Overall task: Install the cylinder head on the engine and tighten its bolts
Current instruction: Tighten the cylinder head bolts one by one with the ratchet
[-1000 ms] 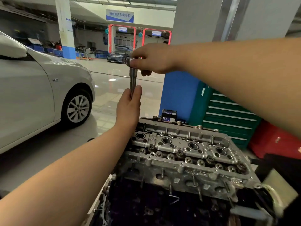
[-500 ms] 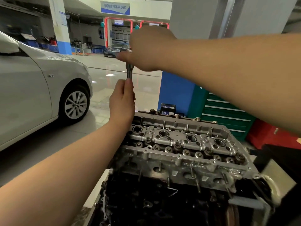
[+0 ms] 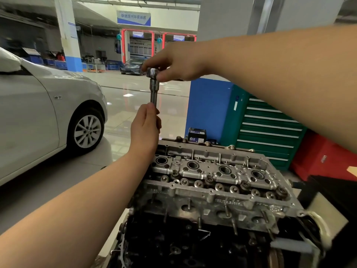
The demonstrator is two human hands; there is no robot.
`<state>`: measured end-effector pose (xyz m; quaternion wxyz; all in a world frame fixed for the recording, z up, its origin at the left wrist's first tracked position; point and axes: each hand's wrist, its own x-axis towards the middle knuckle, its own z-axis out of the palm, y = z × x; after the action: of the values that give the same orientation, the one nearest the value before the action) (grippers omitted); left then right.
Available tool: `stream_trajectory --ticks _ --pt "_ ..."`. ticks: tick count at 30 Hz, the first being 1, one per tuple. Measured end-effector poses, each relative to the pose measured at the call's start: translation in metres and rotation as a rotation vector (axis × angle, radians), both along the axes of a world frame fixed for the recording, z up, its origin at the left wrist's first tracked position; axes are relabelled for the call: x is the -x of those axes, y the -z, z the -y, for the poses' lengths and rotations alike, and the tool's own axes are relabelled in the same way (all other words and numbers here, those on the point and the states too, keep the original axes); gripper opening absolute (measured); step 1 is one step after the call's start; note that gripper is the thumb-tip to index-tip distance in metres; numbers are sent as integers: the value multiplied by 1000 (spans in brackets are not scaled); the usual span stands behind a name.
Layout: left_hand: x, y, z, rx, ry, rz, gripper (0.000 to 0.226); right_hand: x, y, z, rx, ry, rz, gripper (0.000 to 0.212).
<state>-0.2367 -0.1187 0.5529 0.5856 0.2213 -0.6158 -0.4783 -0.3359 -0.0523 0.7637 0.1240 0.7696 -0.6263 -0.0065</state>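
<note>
Cylinder head [image 3: 216,182] sits on the engine [image 3: 183,242] at centre-right, left hand [image 3: 145,130] curled round the upright extension bar [image 3: 154,91] to steady it, right hand [image 3: 173,64] fingers pinching the ratchet head [image 3: 152,72], likely spinning a far-left bolt.

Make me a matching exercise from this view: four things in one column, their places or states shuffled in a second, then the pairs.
Things
1. right hand
2. left hand
3. bare aluminium cylinder head
4. silver car

Places or states
A. parked on the floor at far left
B. grips the lower part of the long steel socket extension
C. sits on the dark engine block
D. pinches the tool's top end

Pairs: 1-D, 2-B, 3-C, 4-A
</note>
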Motion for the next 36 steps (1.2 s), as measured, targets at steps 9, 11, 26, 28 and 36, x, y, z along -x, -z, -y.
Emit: stream_trajectory --ticks 9,11,26,28,36 --pt "-1 1 1 42 -138 -14 22 -18 22 16 167 154 -42 62" --pt "-1 1 0 45 -131 -20 21 -21 30 21 249 213 -44 57" --pt "2 -2 6 -83 200 -113 38 30 57 28 323 9 261 77" --pt "3 -1 8 -64 183 -94 39 26 63 22 345 99 353 72" --pt "0 1 9 -44 136 -79 41 -28 72 -33 562 467 -143 77"
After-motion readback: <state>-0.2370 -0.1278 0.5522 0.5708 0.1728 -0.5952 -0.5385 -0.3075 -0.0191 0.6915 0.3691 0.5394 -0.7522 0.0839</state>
